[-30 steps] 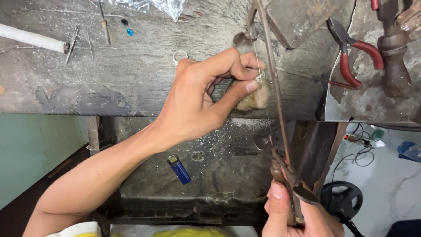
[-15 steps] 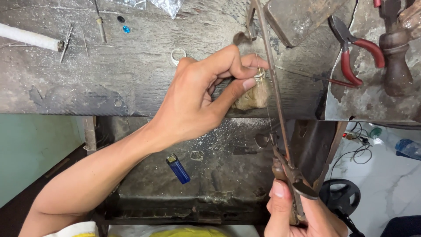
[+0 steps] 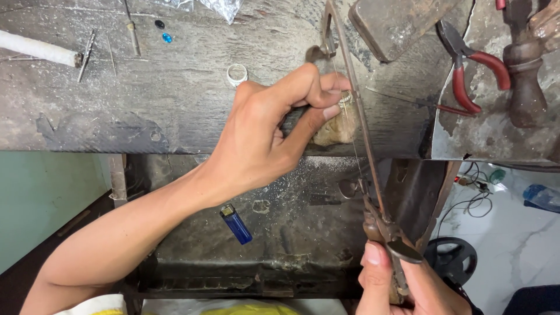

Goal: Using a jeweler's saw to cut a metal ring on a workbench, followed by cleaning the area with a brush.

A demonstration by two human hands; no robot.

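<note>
Pinching a small metal ring [image 3: 345, 99] between thumb and fingertips, the left hand [image 3: 274, 134] is curled nearly closed and presses the ring down on a worn wooden peg [image 3: 333, 129] that juts out from the front edge of the table [image 3: 175, 105]. The ring sits right at that edge, over the drop to the tray below. The right hand [image 3: 402, 283] is wrapped tight around the handle of a saw [image 3: 361, 128], low at the bottom of the view; the saw's thin frame rises steeply from there, past the peg and over the tabletop, with the blade running just beside the ring and the left fingertips. Whether the blade touches the ring is too fine to tell.

Space around the ring is tight: the saw frame bounds it on the right, and a dark block [image 3: 396, 23] lies close behind on the table. Red-handled pliers [image 3: 469, 73] lie farther right, well apart from the hands. To the left the tabletop is more open; a second, pale ring [image 3: 237, 74] rests just behind the left knuckles, and a white rod [image 3: 38, 48] lies near the far left edge. Below the table edge, a blue lighter [image 3: 236, 224] lies on the dusty tray [image 3: 280, 233], under the left forearm.
</note>
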